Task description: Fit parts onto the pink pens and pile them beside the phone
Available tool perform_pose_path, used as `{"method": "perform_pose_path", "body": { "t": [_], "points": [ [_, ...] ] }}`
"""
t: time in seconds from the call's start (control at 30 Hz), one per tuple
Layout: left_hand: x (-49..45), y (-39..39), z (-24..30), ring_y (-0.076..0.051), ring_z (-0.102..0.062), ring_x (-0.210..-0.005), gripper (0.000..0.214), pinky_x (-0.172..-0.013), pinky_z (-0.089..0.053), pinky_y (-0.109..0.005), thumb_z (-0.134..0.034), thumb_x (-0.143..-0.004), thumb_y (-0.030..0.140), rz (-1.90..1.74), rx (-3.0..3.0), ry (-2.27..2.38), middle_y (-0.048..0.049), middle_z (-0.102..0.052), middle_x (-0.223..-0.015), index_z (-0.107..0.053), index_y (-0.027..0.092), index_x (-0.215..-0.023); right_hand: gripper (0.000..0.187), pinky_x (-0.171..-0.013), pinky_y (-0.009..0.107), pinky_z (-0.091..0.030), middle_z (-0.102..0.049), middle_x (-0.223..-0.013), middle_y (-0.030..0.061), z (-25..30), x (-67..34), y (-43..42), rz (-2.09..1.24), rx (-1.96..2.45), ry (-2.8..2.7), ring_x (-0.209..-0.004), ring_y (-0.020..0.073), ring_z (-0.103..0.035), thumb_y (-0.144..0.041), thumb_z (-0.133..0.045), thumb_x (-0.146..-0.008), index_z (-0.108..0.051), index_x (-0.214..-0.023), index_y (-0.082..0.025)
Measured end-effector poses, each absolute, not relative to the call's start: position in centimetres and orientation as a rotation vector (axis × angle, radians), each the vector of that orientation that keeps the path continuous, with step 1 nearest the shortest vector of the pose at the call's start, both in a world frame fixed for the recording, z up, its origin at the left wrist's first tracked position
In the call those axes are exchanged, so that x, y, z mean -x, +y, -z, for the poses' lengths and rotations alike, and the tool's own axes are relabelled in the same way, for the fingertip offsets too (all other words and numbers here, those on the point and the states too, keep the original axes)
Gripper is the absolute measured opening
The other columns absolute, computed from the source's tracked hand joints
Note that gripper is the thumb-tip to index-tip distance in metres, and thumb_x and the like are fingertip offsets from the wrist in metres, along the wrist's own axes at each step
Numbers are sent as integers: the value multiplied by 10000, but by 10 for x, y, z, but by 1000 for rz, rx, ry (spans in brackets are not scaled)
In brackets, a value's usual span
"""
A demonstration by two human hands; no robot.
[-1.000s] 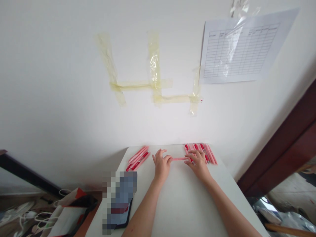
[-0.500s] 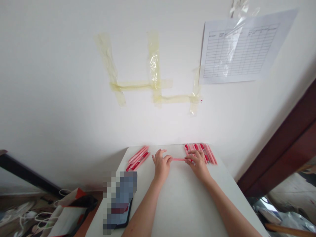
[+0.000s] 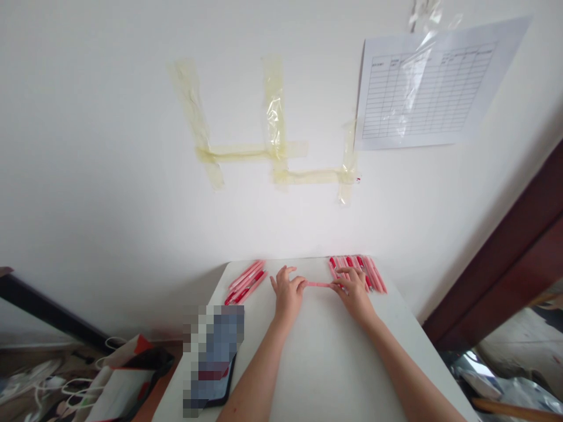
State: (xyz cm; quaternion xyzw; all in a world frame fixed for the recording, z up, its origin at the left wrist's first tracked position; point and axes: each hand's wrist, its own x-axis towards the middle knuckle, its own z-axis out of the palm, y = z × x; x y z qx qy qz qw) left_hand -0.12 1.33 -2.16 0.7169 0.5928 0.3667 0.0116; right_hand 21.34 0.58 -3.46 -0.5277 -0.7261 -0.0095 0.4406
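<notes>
A pink pen [image 3: 319, 284] lies crosswise between my two hands over the white table [image 3: 325, 357]. My left hand [image 3: 288, 295] pinches its left end with thumb and forefinger, the other fingers raised. My right hand [image 3: 354, 291] pinches its right end. Just behind my right hand lies a row of several red and pink pens [image 3: 367, 271] by the wall. A second bunch of pink and red pens [image 3: 246, 281] lies slantwise at the table's far left corner.
A dark tablet or phone [image 3: 211, 366], partly blurred out, sits at the table's left edge. Bags and white cords [image 3: 88, 381] lie on the floor at left. The wall carries yellowed tape strips [image 3: 275, 126] and a printed chart [image 3: 428, 85]. A dark wooden frame [image 3: 505, 269] stands at right.
</notes>
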Motion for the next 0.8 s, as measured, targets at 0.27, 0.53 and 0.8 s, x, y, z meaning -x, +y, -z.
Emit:
{"method": "perform_pose_path", "body": {
  "t": [0.27,0.53,0.8],
  "points": [
    [1,13,20,-308,-409,-1342,148,-1105,-206,-728,-603,-884,247,-1139,-2233,1857,-72,-577,-1279,-745,269,-852,220,-1016,546,-401,-583,-1169,80,39,-214,6,-9,1357,-1800,-1199,314,-428,-459,-622,-874,-722,-992,-302],
    [2,14,23,-306,-401,-1349,135,-1109,-197,-725,-616,-877,251,-1148,-2233,1854,-67,-576,-1280,-746,277,-853,244,-1003,556,-396,-580,-1184,87,37,-215,5,-37,1355,-1813,-1184,318,-425,-398,-546,-924,-723,-825,-263],
    [3,14,20,-303,-413,-1335,139,-1106,-195,-729,-611,-879,262,-1146,-2222,1859,-67,-576,-1276,-747,275,-853,203,-1003,547,-399,-566,-1189,81,40,-215,8,-43,1330,-1802,-1189,315,-427,-439,-599,-891,-723,-875,-279]
  ]
}}
